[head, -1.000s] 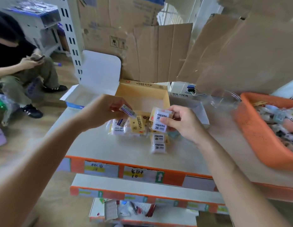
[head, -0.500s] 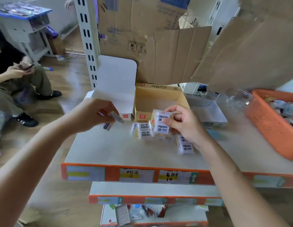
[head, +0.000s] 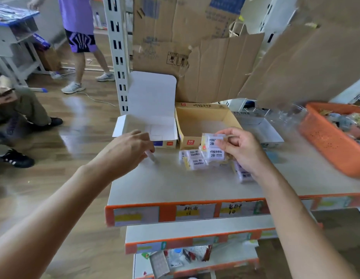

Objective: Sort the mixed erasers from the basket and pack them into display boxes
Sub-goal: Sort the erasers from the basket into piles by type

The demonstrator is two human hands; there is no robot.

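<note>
The slim eraser (head: 153, 157) is sticking out from under the left hand (head: 130, 150), its long axis slanting down and to the right, its lower end pointing at the shelf (head: 175, 186) near the left edge. Blur is hiding whether that end is touching the surface. The left fingers (head: 143, 137) are curling round its upper end and holding it, with nothing else in them.

The white display box (head: 167, 143) is standing open just beyond that hand, toward the back edge, so the left hand is the nearer one to it. The eraser seems to be facing a short lift up and away over the front wall.

The right hand (head: 241, 150) is pinching a small stack of 2B erasers (head: 213, 143) between thumb and curled fingers, their labels facing the camera, in front of the yellow display box (head: 190, 141). That box is sitting beside the white one and nearer this hand; its floor is looking bare.

A loose pile of wrapped erasers (head: 193, 160) is lying on the shelf between the two hands, below the held stack. One or more blurred packets (head: 243, 174) are lying under the right wrist.

The orange basket (head: 332, 150) is sitting well apart at the right edge, with mixed pieces showing inside, so sorting looks far from finished.
</note>
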